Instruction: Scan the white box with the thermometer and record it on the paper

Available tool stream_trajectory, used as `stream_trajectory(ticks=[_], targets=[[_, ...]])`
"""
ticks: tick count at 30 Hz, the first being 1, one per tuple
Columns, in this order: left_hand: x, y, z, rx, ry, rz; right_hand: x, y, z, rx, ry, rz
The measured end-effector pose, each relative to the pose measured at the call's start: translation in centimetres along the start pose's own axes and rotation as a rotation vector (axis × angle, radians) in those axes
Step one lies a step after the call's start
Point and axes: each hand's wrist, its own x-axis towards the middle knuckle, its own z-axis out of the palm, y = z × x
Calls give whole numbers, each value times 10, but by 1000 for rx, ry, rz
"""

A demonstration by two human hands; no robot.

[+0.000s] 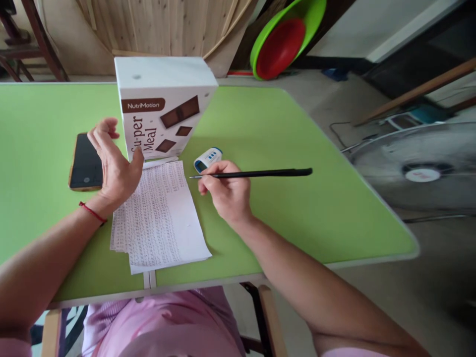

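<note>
My right hand (232,193) pinches a slim black pen (267,173), its pointed tip to the left, just off the right side of the paper. My left hand (117,161) is open at the lower left corner of a white box (167,72) printed with dark bars. Its thumb overlaps the box front; whether it touches the box I cannot tell. Part of a dark phone (85,163) in a tan case is hidden behind that hand. Below the box lie stacked sheets of paper (193,223) with rows of handwriting. A small white and blue device (208,157) rests beyond my right fingers.
Everything lies on a green table (290,213) with a pale rim. Past its right edge stands a fan (424,174). A green basin (314,20) and a red basin (280,47) lean behind the table. At the upper left is a dark wooden chair (40,34).
</note>
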Motion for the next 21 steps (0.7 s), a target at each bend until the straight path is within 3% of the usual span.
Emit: stream_trajectory(ticks=[2, 5, 7, 10, 15, 21], targets=[[-5, 21, -6, -19, -154, 78, -2, 1, 4, 24, -14, 64], [-22, 53, -15, 73, -594, 286, -5, 1, 6, -41, -54, 108], [-36, 70, -18, 223, -812, 458, -5, 2, 5, -73, -47, 130], [-50, 85, -20, 361, -1053, 479, -4, 4, 3, -87, -15, 181], [-55, 88, -19, 444, -1173, 428, -4, 2, 2, -254, -6, -9], [-61, 85, -19, 459, -1124, 415, -5, 1, 1, -369, -55, -176]])
